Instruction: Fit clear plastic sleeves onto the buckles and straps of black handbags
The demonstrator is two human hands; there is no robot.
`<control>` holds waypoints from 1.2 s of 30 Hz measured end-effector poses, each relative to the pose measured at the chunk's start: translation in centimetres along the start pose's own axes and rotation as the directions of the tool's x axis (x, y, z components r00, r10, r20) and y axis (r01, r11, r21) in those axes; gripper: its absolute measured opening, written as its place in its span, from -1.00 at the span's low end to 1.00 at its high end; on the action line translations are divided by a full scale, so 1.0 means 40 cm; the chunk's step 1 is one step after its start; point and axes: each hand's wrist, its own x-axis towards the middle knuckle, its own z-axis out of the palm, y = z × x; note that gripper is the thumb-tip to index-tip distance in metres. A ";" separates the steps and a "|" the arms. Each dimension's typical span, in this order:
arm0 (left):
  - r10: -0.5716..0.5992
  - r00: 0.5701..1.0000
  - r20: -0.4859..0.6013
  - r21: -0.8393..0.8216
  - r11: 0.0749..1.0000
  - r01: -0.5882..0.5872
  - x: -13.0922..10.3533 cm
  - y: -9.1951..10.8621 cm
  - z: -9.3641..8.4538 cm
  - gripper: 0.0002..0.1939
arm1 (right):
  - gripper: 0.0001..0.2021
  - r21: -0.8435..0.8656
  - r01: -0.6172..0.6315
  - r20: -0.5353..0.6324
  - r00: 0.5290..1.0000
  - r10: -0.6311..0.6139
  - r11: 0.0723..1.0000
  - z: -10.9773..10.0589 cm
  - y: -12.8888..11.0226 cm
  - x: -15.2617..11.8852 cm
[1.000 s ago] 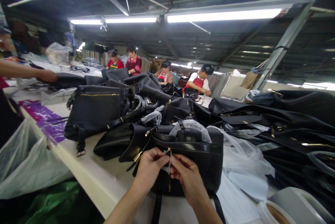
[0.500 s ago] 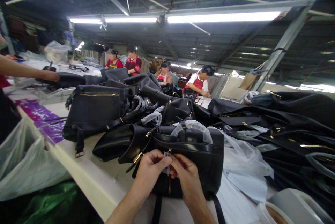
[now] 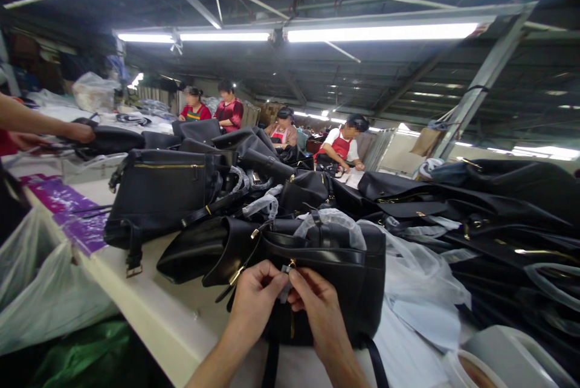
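Observation:
A black leather-look bag (image 3: 357, 291) with gold fittings lies on the table right before me. Clear plastic wraps its top handle (image 3: 333, 217). At its front, below a gold zipper pull (image 3: 292, 263), my left hand (image 3: 256, 292) and my right hand (image 3: 321, 303) meet. Both are closed, thumbs against fingers, pinching a small translucent plastic strip (image 3: 284, 292) between them. The fingers partly cover the strip, so how it sits around the pull is unclear. Just left of my left hand is a gold clasp (image 3: 236, 274) on a strap.
Another black bag (image 3: 170, 191) with a gold zipper stands at the left. Black bags pile up behind and at the right (image 3: 512, 213). A plastic sheet (image 3: 421, 267) and a white cup (image 3: 469, 370) are at the right. A co-worker's hand (image 3: 81, 132) reaches in from the left; several people work behind.
My fingertips have shifted slightly on the plastic strip, the left thumb drawing back a little from the right. The co-worker's hand at the left has moved slightly left.

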 end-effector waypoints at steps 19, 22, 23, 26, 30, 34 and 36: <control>-0.059 0.983 0.173 -0.123 0.989 0.081 0.003 -0.008 -0.010 -0.77 | -0.53 -0.003 0.053 0.069 0.996 -0.052 0.999 -0.006 0.023 0.001; -0.031 0.990 0.135 -0.121 0.991 0.047 0.000 -0.010 0.001 -0.75 | -0.54 -0.034 0.061 0.063 0.996 -0.059 0.998 -0.005 0.022 0.001; -0.020 0.992 0.127 -0.121 0.992 0.036 -0.002 -0.010 0.003 -0.75 | -0.54 -0.046 0.062 0.058 0.997 -0.060 0.997 -0.005 0.021 0.001; 0.008 0.998 0.066 -0.056 0.998 -0.004 -0.008 -0.006 0.006 -0.76 | -0.54 -0.086 0.069 0.049 0.997 -0.065 0.994 -0.003 0.017 -0.001; 0.098 0.995 -0.033 0.152 0.984 -0.091 -0.016 -0.002 0.004 -0.76 | -0.55 -0.145 0.093 0.043 0.995 -0.088 0.985 0.004 0.015 -0.003; 0.248 0.964 -0.095 0.369 0.908 -0.197 -0.023 -0.002 0.010 -0.74 | -0.57 -0.164 0.101 0.030 0.995 -0.098 0.981 0.007 0.015 0.001; 0.262 0.961 -0.086 0.362 0.907 -0.214 -0.022 -0.003 0.015 -0.74 | -0.58 -0.147 0.111 0.018 0.994 -0.110 0.983 0.007 0.014 0.004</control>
